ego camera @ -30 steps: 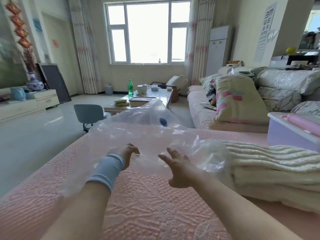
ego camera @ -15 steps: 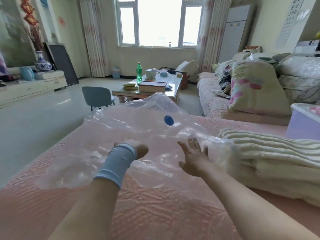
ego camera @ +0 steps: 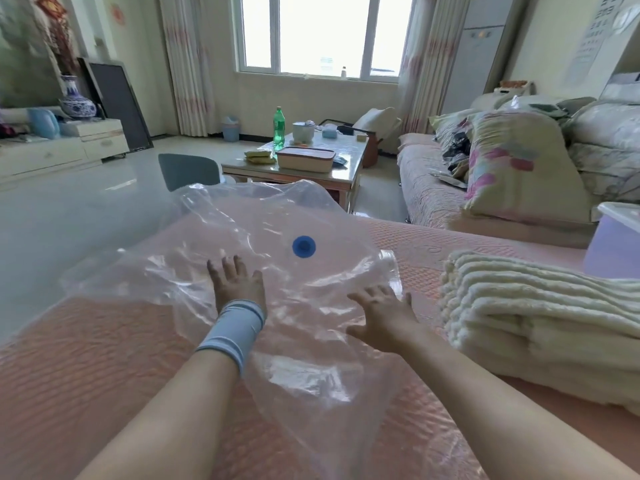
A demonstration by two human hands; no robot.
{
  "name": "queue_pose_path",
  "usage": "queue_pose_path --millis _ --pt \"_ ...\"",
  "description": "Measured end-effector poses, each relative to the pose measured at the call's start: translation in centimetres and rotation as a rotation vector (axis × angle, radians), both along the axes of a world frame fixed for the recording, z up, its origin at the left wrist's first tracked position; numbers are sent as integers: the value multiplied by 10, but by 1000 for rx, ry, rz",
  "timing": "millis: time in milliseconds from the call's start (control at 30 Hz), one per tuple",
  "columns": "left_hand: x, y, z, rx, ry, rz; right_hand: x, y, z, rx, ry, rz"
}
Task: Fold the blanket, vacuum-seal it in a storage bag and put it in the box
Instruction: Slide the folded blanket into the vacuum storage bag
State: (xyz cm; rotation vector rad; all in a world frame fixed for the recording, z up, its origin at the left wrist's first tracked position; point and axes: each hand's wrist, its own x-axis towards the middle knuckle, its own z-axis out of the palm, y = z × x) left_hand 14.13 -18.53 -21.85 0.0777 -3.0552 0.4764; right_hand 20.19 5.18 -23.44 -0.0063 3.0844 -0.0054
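Clear plastic, crumpled and shiny, is what the storage bag is made of, and it lies spread across the pink quilted bed cover with its far end puffed up off the surface. A round blue valve sits on the upper face of the bag, just beyond the hands. The person's left hand, with a light blue wristband below it, lies with straight fingers spread apart at the middle of the bag, gripping nothing; from where I stand I cannot tell whether it is on the film or under a layer of it. The right hand rests on the bag's right part, fingers also splayed and loose, clasping nothing. Just beside that hand, to the right, the cream blanket lies folded in a thick stack on the bed cover, outside the bag. Behind the blanket stands a pale lavender box. Further off are a sofa piled with a floral pillow, a coffee table bearing a green bottle, and a grey chair
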Motion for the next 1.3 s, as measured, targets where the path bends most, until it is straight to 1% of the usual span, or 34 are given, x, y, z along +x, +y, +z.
queue_pose_path --millis 33,100,167,233,267,300,367,400,433,533,567,600,633,667,700,733,767,800,833,900,933,1000,1133,1167,1200,1233,1267,1300 --pt "1 5 2 95 49 -29 1 1 -3 26 -59 -48" --pt "4 21 7 305 75 -128 3 3 -11 -35 -205 -129" --pt "10 41 8 468 -26 -239 6 2 -16 -95 -303 -137" --pt "19 58 2 535 -224 -296 5 -2 -13 -51 -293 -137" --pt "24 64 -4 533 -340 -294 4 -4 -9 -31 -264 -147" --pt "27 66 -10 488 -447 -285 2 -6 -4 -35 -239 -156" --pt "28 64 -15 267 -593 -276 2 -4 3 -109 -171 -150" --pt "26 63 -13 184 -630 -271 2 -1 4 -145 -115 -139" --pt "23 64 -8 161 -647 -264 2 5 4 -163 -42 -141" --pt "15 73 11 175 -667 -265 -5 24 0 -161 190 -192" --pt "15 76 14 138 -657 -254 -8 29 -3 -167 217 -199" --pt "14 79 16 100 -601 -249 -13 33 -6 -183 197 -205" --pt "14 80 18 64 -484 -258 -16 36 -10 -213 136 -208" --pt "14 81 19 42 -306 -290 -20 37 -14 -255 47 -206" --pt "12 81 19 68 -114 -333 -22 38 -19 -321 -48 -203" --pt "8 81 15 145 35 -379 -24 38 -24 -396 -118 -196" --pt "2 80 9 243 118 -414 -26 37 -30 -445 -156 -185" --pt "-4 76 4 320 112 -418 -27 35 -34 -434 -177 -167" --pt "-10 70 -1 356 23 -401 -28 34 -37 -367 -189 -134" --pt "-20 54 -16 339 -246 -315 -31 31 -34 -222 -158 -84" --pt "-23 46 -22 300 -368 -260 -33 30 -30 -187 -100 -83" --pt "-27 40 -23 241 -533 -191 -37 30 -22 -203 51 -111" --pt "-27 48 5 355 -694 -145 -47 40 -16 -298 269 -263" --pt "-25 50 12 366 -710 -119 -50 42 -14 -336 302 -293" --pt "-24 52 17 364 -675 -103 -53 43 -12 -377 283 -298" --pt "-22 54 20 343 -575 -115 -57 42 -11 -426 216 -268" --pt "-21 55 23 292 -407 -148 -61 41 -11 -483 123 -230" --pt "-20 56 24 258 -188 -203 -62 39 -12 -545 34 -191"
